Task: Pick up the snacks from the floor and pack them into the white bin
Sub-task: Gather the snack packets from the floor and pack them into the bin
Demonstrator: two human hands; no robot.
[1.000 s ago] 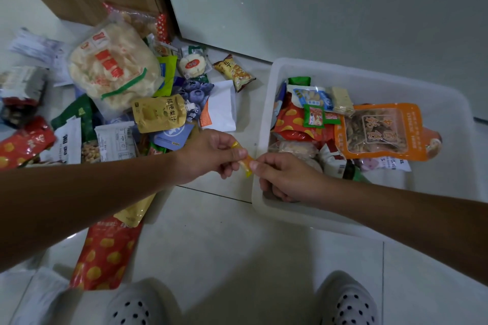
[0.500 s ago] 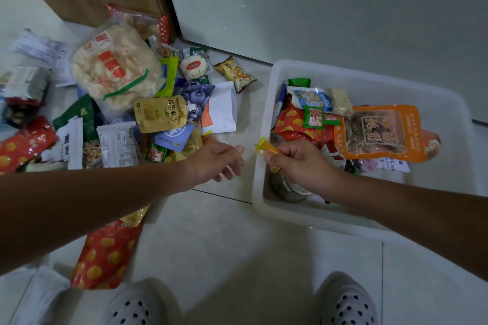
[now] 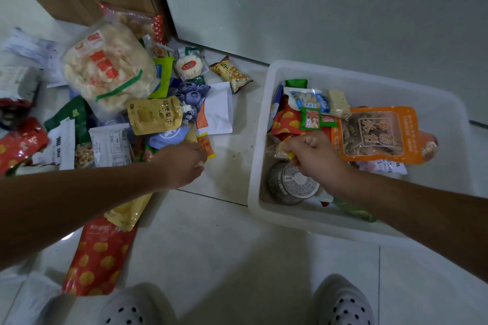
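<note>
A second ago both hands met over the bare floor between the pile and the bin, each with fingertips on one small packet. Half a second ago the right hand had it alone at the bin's rim, while the left hung loosely open nearby. Now the hands are well apart.

The right hand (image 3: 314,155) has gone over the rim and into the white bin (image 3: 256,166). Its fingers are curled into a loose fist, and the small yellow packet (image 3: 290,155) is pinched at the thumb side with only a corner showing. The hand hangs above a round labelled tin (image 3: 290,185) in the bin's near left corner, just beside a large orange pouch (image 3: 377,134) that lies over the other snacks already packed.

The left hand (image 3: 182,163) has moved back to the edge of the snack pile on the floor (image 3: 224,258). Its fingers are bent downward and the tips meet the near end of a small orange sachet (image 3: 206,146) lying flat on the tile. I cannot tell whether they already pinch it or only touch it.

Beyond that hand the pile lies as before: a yellow spouted juice pouch (image 3: 155,115), a big clear bag of pale crackers (image 3: 108,71), and a red bag with yellow spots (image 3: 97,258) under the left forearm.
</note>
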